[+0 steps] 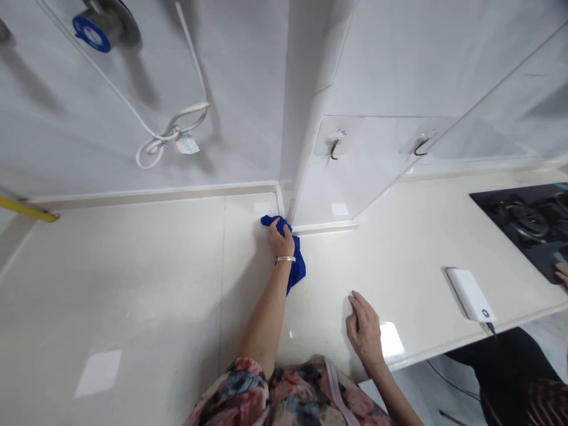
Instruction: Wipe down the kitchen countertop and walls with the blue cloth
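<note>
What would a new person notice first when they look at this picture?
The bright blue cloth stands out most, pressed by the left hand into the back corner of the pale counter. The right hand rests open on the counter, to the right of the cloth. Further right lie a white power bank and a black gas hob.

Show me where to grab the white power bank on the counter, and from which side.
Coming from above, past the right hand, pinch the power bank by its long sides. It lies flat and slim on the counter, and its cable leaves the end by the front edge, so avoid that end.
</note>
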Demonstrator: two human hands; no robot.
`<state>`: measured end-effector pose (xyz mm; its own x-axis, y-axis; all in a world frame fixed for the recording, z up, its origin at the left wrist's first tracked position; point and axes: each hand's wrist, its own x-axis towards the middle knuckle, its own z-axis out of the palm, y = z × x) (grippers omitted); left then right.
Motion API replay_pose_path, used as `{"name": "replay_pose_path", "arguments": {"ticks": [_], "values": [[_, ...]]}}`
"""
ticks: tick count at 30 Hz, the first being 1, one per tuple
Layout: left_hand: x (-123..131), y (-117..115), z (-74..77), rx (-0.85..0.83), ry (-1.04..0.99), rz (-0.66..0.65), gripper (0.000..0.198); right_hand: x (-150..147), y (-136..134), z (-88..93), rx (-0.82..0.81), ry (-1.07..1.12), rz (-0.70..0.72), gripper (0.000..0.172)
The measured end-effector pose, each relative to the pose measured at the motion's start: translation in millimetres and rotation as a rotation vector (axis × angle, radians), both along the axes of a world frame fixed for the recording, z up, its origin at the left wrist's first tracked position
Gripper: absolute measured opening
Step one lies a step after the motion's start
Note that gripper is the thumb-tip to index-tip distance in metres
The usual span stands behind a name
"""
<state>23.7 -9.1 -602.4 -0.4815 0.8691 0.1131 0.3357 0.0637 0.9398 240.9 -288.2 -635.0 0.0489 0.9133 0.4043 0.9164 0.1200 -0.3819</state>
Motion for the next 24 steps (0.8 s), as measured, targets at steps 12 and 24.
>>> {"name": "replay_pose_path", "arguments": {"ticks": [12, 24], "values": [[-30, 25, 16.2, -0.034, 0.163, -0.247, 0.029, 0, 0, -1.1, 0.009, -0.015, 0.004, 0.052], [-37, 76, 43.6, -0.273, 0.326, -0.317, 0.032, 0, -1, -4.7, -0.044, -0.069, -0.019, 0.049]]}}
